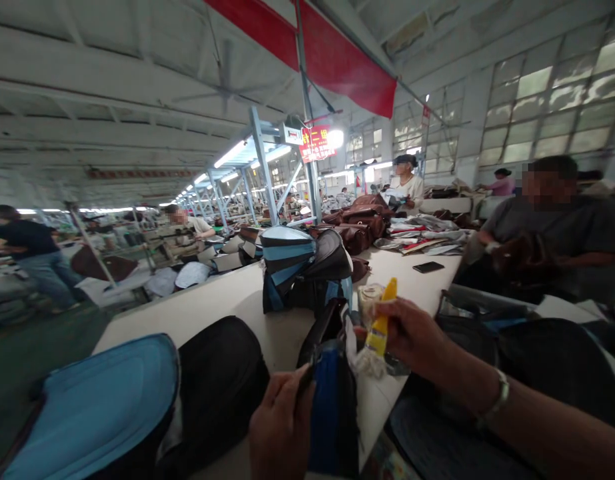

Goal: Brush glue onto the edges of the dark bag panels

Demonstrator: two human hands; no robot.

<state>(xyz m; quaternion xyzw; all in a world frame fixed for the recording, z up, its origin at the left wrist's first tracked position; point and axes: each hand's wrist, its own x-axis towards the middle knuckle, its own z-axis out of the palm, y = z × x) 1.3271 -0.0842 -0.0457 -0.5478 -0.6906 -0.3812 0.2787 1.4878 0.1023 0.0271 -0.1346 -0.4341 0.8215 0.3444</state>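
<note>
My left hand [281, 427] grips a blue and black bag piece [332, 393] upright at the bottom centre of the view. My right hand [412, 337] is closed on a yellow-handled brush [380, 327], its pale bristles touching the top edge of the bag piece. A watch or bracelet [497, 399] sits on my right wrist. A small jar [368, 300] stands on the white table [227, 300] just behind the brush.
A blue and black bag shell [112, 407] lies at the near left. A stack of blue and black bags [302, 267] stands mid-table, brown bags [362, 220] farther back. A dark phone [428, 267] lies on the table. A seated person [562, 227] works at the right; other people work behind.
</note>
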